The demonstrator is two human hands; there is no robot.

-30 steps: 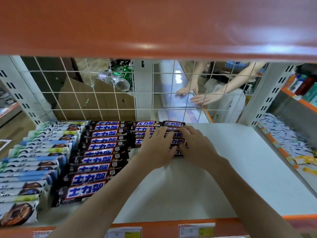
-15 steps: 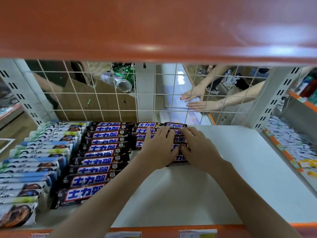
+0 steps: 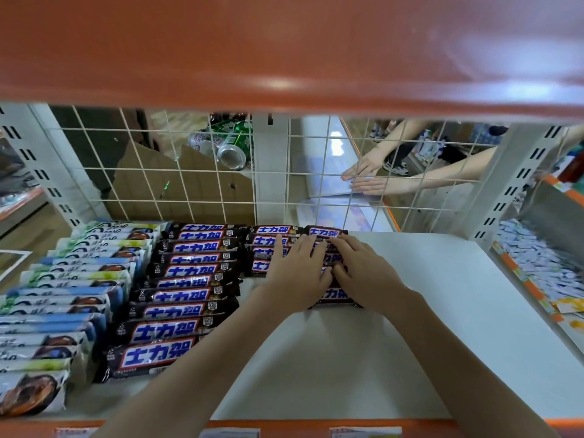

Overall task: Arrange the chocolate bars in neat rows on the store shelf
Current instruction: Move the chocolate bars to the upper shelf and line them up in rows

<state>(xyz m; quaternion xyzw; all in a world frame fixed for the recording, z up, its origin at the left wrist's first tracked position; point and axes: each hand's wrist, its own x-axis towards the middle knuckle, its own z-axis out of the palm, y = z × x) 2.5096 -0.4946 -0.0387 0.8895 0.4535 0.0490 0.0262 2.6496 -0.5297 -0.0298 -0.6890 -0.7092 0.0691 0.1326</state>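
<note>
Far to the left of my hands I see a column of pale blue and green snack packets [image 3: 66, 298] lying flat, and beyond my fingertips a white wire grid back panel [image 3: 177, 172]. Through that grid, up and left of my hands, sit a cardboard box [image 3: 177, 191] and crushed drink cans [image 3: 227, 147], while up and right another person's two hands [image 3: 366, 177] lie flat. Right of my hands, a bin of small white sachets [image 3: 537, 260].
</note>
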